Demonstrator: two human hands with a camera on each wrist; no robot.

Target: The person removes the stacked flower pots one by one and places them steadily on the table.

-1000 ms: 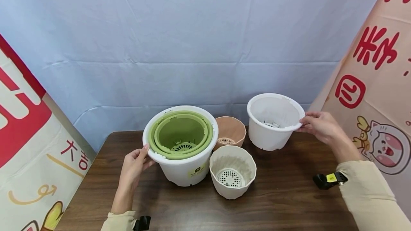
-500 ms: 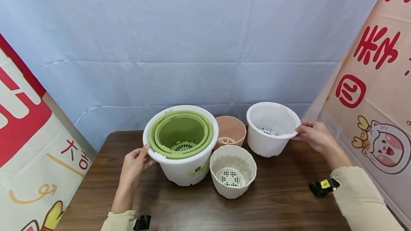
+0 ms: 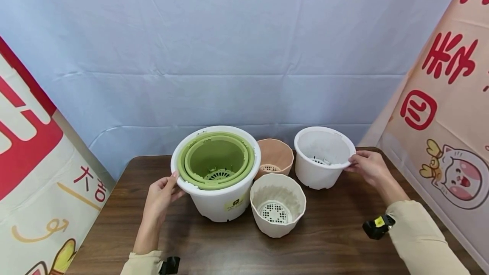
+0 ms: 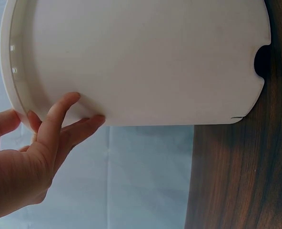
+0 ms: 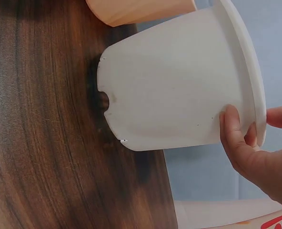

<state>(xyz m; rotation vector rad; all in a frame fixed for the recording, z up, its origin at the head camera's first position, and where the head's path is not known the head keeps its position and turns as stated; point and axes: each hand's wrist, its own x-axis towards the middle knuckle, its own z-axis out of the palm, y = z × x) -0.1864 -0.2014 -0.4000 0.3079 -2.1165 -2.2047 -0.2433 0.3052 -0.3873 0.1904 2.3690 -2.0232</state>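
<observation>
My left hand (image 3: 159, 194) pinches the left rim of a large white flowerpot (image 3: 219, 207), thumb on top and fingers against the outer wall. Nested inside that pot are green pots (image 3: 217, 156) with a slotted base. On the right, a smaller white flowerpot (image 3: 318, 175) stands at the back of the table, and my right hand (image 3: 368, 165) pinches its right rim. In the right wrist view the fingers (image 5: 232, 126) lie along this pot's outer wall below the rim, the thumb on the rim's other side.
Between the white pots stand a terracotta-coloured pot (image 3: 276, 156) at the back and a cream faceted pot (image 3: 278, 205) in front. All are on a dark wooden table (image 3: 328, 241). A pale cloth (image 3: 229, 54) hangs behind, with printed banners (image 3: 451, 139) at both sides.
The smaller white pot, held by my right hand, has come down and slightly toward me, to beside the terracotta-coloured pot. My left hand and the large pot have stayed in place.
</observation>
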